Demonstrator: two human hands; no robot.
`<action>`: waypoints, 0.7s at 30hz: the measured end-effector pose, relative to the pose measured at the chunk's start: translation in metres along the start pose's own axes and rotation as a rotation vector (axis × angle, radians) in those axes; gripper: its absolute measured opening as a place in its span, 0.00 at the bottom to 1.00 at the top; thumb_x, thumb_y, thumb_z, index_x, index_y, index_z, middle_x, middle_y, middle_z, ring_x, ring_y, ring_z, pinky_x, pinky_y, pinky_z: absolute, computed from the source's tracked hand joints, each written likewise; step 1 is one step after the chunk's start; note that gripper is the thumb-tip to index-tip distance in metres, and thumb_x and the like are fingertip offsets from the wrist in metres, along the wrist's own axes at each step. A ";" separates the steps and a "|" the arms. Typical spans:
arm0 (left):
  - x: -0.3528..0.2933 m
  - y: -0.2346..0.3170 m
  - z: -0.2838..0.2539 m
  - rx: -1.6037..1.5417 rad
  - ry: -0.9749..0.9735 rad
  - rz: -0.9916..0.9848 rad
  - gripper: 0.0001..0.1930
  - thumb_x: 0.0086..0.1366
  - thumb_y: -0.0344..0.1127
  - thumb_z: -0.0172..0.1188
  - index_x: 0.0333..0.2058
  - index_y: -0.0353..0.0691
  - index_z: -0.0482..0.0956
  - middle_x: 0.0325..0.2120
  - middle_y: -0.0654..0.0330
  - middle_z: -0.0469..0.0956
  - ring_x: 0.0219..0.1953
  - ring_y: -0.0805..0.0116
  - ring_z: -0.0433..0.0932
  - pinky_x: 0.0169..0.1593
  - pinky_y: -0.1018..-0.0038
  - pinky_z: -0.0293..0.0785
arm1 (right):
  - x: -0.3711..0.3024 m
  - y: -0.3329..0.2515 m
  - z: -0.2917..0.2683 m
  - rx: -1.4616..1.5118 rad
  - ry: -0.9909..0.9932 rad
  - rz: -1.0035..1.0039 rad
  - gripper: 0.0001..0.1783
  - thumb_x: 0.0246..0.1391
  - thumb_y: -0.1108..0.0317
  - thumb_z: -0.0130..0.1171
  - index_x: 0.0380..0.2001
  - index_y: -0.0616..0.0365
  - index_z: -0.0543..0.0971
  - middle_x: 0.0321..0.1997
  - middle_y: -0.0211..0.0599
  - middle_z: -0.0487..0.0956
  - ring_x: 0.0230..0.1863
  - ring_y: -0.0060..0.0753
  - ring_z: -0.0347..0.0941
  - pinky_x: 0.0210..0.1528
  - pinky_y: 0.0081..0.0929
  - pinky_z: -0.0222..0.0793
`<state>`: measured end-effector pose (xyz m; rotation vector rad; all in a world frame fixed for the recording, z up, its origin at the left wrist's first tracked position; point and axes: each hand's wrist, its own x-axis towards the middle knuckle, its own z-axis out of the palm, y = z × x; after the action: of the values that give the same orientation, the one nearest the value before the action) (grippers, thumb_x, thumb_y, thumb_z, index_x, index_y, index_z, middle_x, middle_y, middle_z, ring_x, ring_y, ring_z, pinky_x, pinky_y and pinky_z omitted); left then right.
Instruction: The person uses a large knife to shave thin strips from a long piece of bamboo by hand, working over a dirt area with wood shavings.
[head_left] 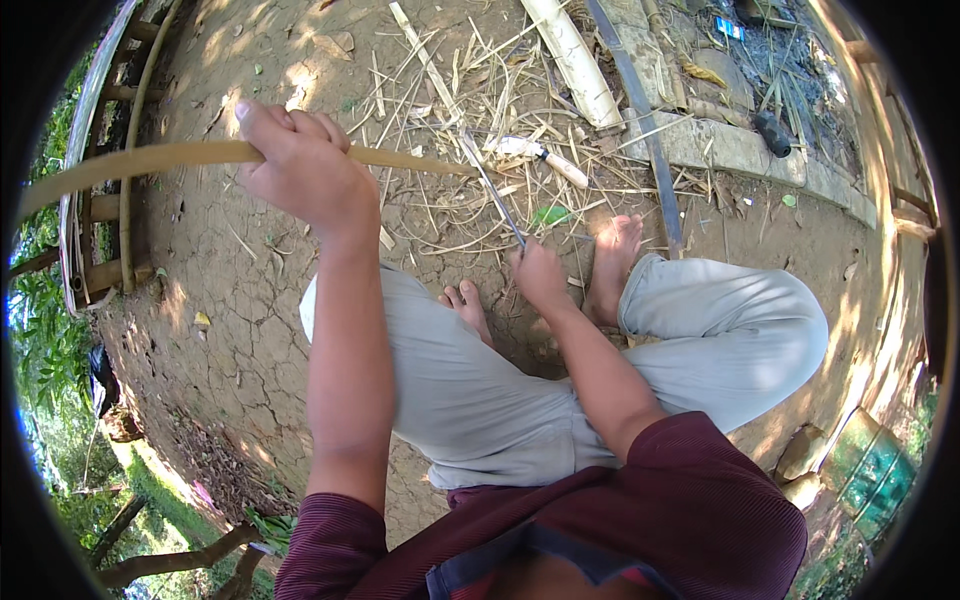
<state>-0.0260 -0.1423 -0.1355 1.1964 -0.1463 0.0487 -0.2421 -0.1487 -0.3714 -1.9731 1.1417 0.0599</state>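
Note:
My left hand (310, 165) is closed around a long, flat, tan strip that looks like split bamboo (170, 156). The strip runs out past the left of the view, and its other end reaches right over the shavings. Lower and to the right, my right hand (540, 275) is closed on a knife; its handle is hidden in my fist. The narrow dark knife blade (500, 205) points up and left, meeting or crossing the strip's right end; whether they touch I cannot tell. Another knife with a pale wooden handle (566, 169) lies among the shavings ahead of my right hand.
Pale shavings (500, 90) litter the cracked dirt ground. A bamboo pole (575, 65) and a long dark flat bar (645, 120) lie ahead on the right. Beyond are a concrete edge (700, 145) and a black cylinder (773, 133). A wooden railing (105, 150) stands left.

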 end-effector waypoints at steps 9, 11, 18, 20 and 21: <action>-0.002 -0.008 0.002 0.033 -0.006 0.028 0.19 0.74 0.39 0.46 0.21 0.47 0.56 0.08 0.71 0.50 0.10 0.79 0.46 0.15 0.75 0.43 | 0.004 0.006 0.019 0.015 0.021 -0.013 0.16 0.56 0.62 0.54 0.33 0.69 0.78 0.27 0.61 0.79 0.30 0.65 0.78 0.36 0.55 0.73; 0.004 -0.006 0.004 0.025 0.003 0.024 0.19 0.74 0.40 0.45 0.21 0.47 0.56 0.08 0.71 0.49 0.10 0.79 0.44 0.16 0.74 0.42 | 0.006 0.012 0.013 -0.031 -0.013 0.021 0.16 0.56 0.62 0.55 0.32 0.69 0.78 0.27 0.61 0.79 0.31 0.65 0.78 0.37 0.54 0.74; 0.006 -0.006 0.003 -0.051 0.012 0.029 0.19 0.73 0.40 0.49 0.21 0.45 0.59 0.11 0.71 0.54 0.09 0.82 0.50 0.13 0.78 0.48 | -0.013 -0.054 -0.020 0.059 0.015 -0.123 0.15 0.56 0.64 0.55 0.32 0.69 0.79 0.29 0.63 0.80 0.36 0.63 0.79 0.41 0.51 0.75; -0.001 -0.009 0.001 -0.041 0.002 0.026 0.18 0.73 0.40 0.49 0.22 0.44 0.61 0.11 0.71 0.55 0.09 0.82 0.50 0.13 0.78 0.48 | -0.008 -0.028 -0.004 0.013 0.001 -0.002 0.15 0.55 0.64 0.55 0.31 0.69 0.79 0.29 0.63 0.80 0.35 0.64 0.79 0.40 0.51 0.75; 0.001 -0.010 0.000 -0.044 -0.008 0.034 0.18 0.73 0.40 0.49 0.22 0.44 0.61 0.11 0.71 0.55 0.09 0.82 0.51 0.13 0.78 0.48 | 0.001 -0.010 0.005 -0.010 0.007 0.044 0.15 0.55 0.64 0.55 0.31 0.69 0.79 0.29 0.64 0.80 0.35 0.64 0.79 0.40 0.51 0.75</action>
<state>-0.0237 -0.1456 -0.1448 1.1502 -0.1742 0.0700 -0.2323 -0.1437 -0.3689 -1.9586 1.1919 0.0818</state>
